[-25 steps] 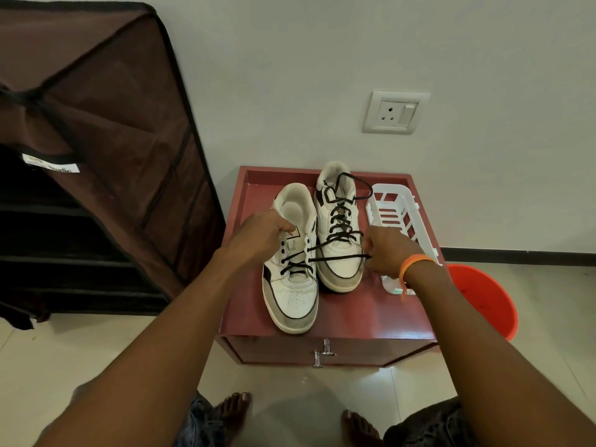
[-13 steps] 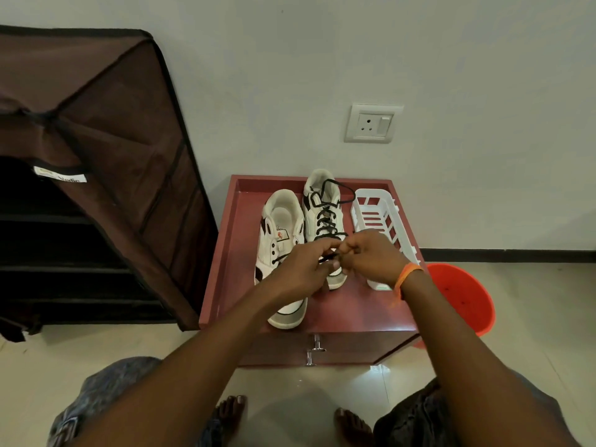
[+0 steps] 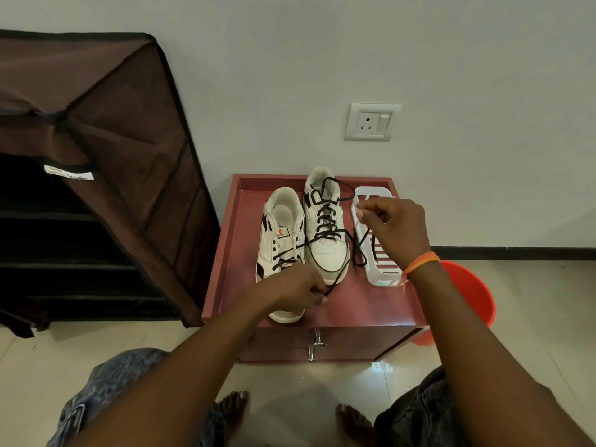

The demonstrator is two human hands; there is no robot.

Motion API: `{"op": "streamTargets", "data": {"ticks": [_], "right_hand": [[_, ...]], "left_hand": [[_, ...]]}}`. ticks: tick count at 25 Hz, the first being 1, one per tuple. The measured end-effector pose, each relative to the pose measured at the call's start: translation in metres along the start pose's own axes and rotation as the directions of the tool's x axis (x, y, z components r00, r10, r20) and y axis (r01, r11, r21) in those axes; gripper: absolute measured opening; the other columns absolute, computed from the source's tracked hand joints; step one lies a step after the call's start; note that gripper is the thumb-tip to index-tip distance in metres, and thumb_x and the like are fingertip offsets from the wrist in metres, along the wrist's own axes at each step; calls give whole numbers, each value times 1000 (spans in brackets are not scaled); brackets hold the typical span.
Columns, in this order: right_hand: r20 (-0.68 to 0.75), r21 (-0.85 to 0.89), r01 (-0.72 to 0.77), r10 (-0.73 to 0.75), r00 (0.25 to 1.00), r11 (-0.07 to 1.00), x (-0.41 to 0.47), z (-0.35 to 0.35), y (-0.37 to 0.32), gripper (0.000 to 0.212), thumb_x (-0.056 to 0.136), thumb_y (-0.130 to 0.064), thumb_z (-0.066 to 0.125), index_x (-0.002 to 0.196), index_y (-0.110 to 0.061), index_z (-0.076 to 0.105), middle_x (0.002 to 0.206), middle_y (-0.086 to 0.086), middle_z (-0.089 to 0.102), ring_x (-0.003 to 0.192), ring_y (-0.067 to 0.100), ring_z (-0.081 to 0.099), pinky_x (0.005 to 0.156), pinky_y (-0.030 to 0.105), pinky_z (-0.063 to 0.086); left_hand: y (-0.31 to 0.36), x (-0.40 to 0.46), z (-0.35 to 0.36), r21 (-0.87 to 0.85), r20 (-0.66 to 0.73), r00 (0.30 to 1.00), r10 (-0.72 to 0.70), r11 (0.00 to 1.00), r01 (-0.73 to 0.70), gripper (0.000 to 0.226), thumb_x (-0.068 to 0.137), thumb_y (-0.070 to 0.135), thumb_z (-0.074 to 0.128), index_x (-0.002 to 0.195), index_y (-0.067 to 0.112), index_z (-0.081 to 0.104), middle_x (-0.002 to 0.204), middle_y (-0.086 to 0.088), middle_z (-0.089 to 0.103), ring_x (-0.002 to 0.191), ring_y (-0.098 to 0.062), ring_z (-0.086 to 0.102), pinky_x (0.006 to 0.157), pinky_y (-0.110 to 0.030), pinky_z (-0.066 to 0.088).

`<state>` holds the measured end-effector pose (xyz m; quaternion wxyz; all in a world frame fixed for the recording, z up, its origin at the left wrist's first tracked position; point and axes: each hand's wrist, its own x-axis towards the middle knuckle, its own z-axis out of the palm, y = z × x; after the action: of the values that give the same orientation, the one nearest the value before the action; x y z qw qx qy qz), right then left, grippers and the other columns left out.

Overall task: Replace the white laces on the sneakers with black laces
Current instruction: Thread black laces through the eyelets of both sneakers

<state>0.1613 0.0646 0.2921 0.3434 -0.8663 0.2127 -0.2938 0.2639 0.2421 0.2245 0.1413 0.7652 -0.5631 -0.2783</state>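
Hands, met over the shoes half a second ago, now apart. Left hand (image 3: 295, 287): near, pinching black lace (image 3: 325, 262). Right hand (image 3: 395, 229): far right over white basket (image 3: 375, 272), fingers pinching the other end. Left sneaker (image 3: 282, 240) partly laced; right sneaker (image 3: 325, 221) fully laced. Likely drawing ends even on red cabinet (image 3: 364, 301).

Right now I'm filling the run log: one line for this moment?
left hand: pinches black lace | right hand: pinches other end | left sneaker: partly laced | right sneaker: laced
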Motion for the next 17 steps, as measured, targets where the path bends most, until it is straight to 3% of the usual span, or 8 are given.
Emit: {"op": "streamTargets", "data": {"ticks": [2,4,5,7,8,11,14,17], "right_hand": [[26,464,-162,170,985,871,-2,9,-14,20,87,1,65,102,-10,71,88,7,74,85,17,72,79,27,57],[199,712,-308,239,950,631,-4,19,-25,25,91,6,57,111,-4,66,101,16,73,98,25,71,87,34,57],[271,737,-368,251,929,567,-6,25,-28,25,93,6,53,114,-2,65,105,18,72,101,28,69,89,37,57],[346,767,-438,272,898,469,-10,35,-32,26,94,5,49,116,0,63,107,20,71,104,31,68,88,37,57],[372,771,-461,276,886,439,-11,37,-34,27,95,5,47,117,1,63,108,20,71,104,31,68,86,36,57],[427,795,-501,270,863,343,-10,39,-37,28,95,3,45,120,3,60,111,21,69,105,31,68,88,37,57],[440,783,-512,268,857,353,-9,41,-40,26,95,2,46,116,1,62,111,20,70,106,30,68,90,36,56],[443,765,-537,314,840,356,-9,44,-35,24,94,4,49,114,3,63,109,22,70,102,30,69,79,31,59]], "left_hand": [[9,-4,-9,-262,-83,995,-54,965,30,24,93,25,66,109,8,70,103,-5,73,79,-4,68,84,-35,54],[29,-9,-23,-594,-321,926,-199,804,-33,41,89,27,72,126,11,64,120,2,69,85,-7,71,72,-30,57],[35,-10,-30,-664,-450,850,-273,739,-114,38,87,25,75,121,10,67,113,2,72,78,-6,71,62,-27,56],[38,-9,-36,-605,-626,711,-321,775,-183,20,84,20,78,101,9,75,87,3,75,58,2,64,50,-18,49],[37,-9,-35,-578,-652,689,-316,795,-182,12,84,16,77,93,8,76,78,3,73,51,1,61,47,-18,47],[35,-10,-28,-555,-660,680,-320,818,-153,6,84,15,75,81,10,76,69,3,72,45,-7,59,49,-27,49],[32,-5,-27,-620,-662,629,-407,769,-155,12,85,21,75,79,10,75,69,2,71,53,-10,63,56,-37,55],[20,-4,-32,-544,-618,720,-316,833,-101,13,86,18,73,78,8,76,68,0,72,50,-5,60,57,-35,55]]}}
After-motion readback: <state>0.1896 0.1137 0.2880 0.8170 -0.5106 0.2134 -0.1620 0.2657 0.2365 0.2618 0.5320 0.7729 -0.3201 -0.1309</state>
